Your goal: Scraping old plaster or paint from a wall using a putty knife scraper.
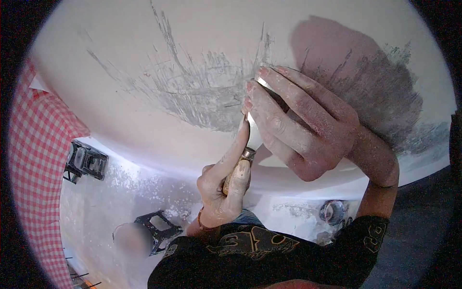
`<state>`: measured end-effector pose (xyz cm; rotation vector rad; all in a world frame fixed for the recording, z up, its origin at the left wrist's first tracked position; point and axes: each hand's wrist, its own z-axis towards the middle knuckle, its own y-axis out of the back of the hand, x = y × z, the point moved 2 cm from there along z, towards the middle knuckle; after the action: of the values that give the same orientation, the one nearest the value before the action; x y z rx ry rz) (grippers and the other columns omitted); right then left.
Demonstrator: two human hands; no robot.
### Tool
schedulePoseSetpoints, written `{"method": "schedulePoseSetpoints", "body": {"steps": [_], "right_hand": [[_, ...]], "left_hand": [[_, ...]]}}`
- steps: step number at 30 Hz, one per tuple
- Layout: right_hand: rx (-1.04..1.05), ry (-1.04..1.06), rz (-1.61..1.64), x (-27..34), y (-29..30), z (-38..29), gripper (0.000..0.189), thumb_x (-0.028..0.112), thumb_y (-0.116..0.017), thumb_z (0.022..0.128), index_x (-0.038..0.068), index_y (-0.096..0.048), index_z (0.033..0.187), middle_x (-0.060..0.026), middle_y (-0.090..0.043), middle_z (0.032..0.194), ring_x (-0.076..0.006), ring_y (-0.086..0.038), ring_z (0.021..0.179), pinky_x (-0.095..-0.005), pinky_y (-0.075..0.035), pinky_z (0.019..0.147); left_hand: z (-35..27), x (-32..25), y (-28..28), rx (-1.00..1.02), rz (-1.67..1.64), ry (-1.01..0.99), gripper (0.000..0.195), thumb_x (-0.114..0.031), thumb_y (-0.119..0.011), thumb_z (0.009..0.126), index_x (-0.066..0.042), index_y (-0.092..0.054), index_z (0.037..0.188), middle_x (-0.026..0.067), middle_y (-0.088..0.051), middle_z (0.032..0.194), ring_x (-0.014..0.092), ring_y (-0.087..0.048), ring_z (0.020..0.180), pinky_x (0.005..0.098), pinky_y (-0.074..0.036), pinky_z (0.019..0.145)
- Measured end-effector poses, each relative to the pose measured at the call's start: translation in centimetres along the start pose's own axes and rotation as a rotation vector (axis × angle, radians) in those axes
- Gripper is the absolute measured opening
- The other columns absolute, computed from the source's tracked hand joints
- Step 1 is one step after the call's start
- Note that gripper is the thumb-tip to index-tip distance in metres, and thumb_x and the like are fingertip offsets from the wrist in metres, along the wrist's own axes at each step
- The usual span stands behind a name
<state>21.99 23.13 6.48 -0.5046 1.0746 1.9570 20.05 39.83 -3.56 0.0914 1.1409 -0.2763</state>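
My left hand (223, 195) is closed around the handle of a putty knife (254, 134), its index finger lying along the metal blade. Spread over the upper part of the blade are the fingers of my right hand (303, 123), pressing it against a large, pale, curved surface (126, 47). The fingers hide much of the blade and its edge. Grey smears and streaks mark the surface around the knife, and pale dust coats both hands. A shadow falls on the surface beyond my right hand.
Red-and-white checked cloth (39, 144) hangs at the left. Below the curved surface, a black frame-like object (88, 160), a black open-sided object (158, 225) beside a blurred round shape, and a round container (332, 212) stand on the white-spattered floor (97, 206).
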Motion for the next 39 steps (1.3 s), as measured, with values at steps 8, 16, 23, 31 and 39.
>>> {"method": "schedulePoseSetpoints", "body": {"steps": [8, 16, 23, 31, 39], "right_hand": [[0.013, -0.041, -0.045, 0.0, -0.1, 0.2, 0.027, 0.012, -0.065, 0.069, -0.005, -0.069, 0.089, -0.0208, -0.067, 0.106, -0.0369, -0.064, 0.109, -0.0433, -0.059, 0.090], [-0.012, 0.038, -0.093, -0.3, -0.1, 1.6, 0.035, 0.016, -0.062, 0.061, -0.007, -0.069, 0.088, -0.0201, -0.067, 0.100, -0.0361, -0.063, 0.105, -0.0447, -0.057, 0.090], [0.210, 0.143, -0.228, -0.4, 0.4, 4.6, 0.035, 0.010, -0.063, 0.066, -0.008, -0.070, 0.094, -0.0199, -0.066, 0.108, -0.0356, -0.062, 0.112, -0.0458, -0.057, 0.094], [-0.038, 0.004, -0.074, -1.7, -1.4, 3.4, 0.032, 0.012, -0.065, 0.069, -0.008, -0.070, 0.095, -0.0181, -0.065, 0.111, -0.0366, -0.062, 0.113, -0.0475, -0.057, 0.093], [-0.036, 0.045, -0.124, -0.6, -2.3, 3.5, 0.026, 0.013, -0.066, 0.067, -0.003, -0.072, 0.086, -0.0149, -0.070, 0.100, -0.0308, -0.064, 0.108, -0.0396, -0.057, 0.091]], "left_hand": [[0.4, -0.5, 0.3, -0.008, 0.032, -0.025, 0.047, -0.004, -0.048, 0.098, 0.001, -0.044, 0.144, -0.0069, -0.043, 0.063, 0.002, -0.037, 0.057, 0.0197, -0.032, 0.052], [0.9, -1.5, 1.0, -0.019, 0.015, 0.007, 0.046, -0.004, -0.048, 0.098, 0.001, -0.045, 0.144, -0.0080, -0.044, 0.065, 0.002, -0.036, 0.058, 0.0197, -0.031, 0.053], [2.4, -1.0, 2.4, -0.033, 0.092, -0.028, 0.047, -0.002, -0.053, 0.095, -0.001, -0.048, 0.142, -0.0095, -0.043, 0.070, 0.002, -0.035, 0.060, 0.0193, -0.030, 0.054], [3.7, -0.5, 2.1, -0.056, 0.064, -0.154, 0.047, -0.001, -0.050, 0.096, 0.000, -0.046, 0.143, -0.0111, -0.051, 0.075, 0.002, -0.036, 0.060, 0.0200, -0.032, 0.053], [1.6, -0.4, 2.0, -0.070, 0.042, -0.075, 0.054, -0.001, -0.053, 0.093, 0.006, -0.040, 0.144, 0.0140, -0.070, 0.104, 0.003, -0.047, 0.066, 0.0215, -0.043, 0.059]]}}
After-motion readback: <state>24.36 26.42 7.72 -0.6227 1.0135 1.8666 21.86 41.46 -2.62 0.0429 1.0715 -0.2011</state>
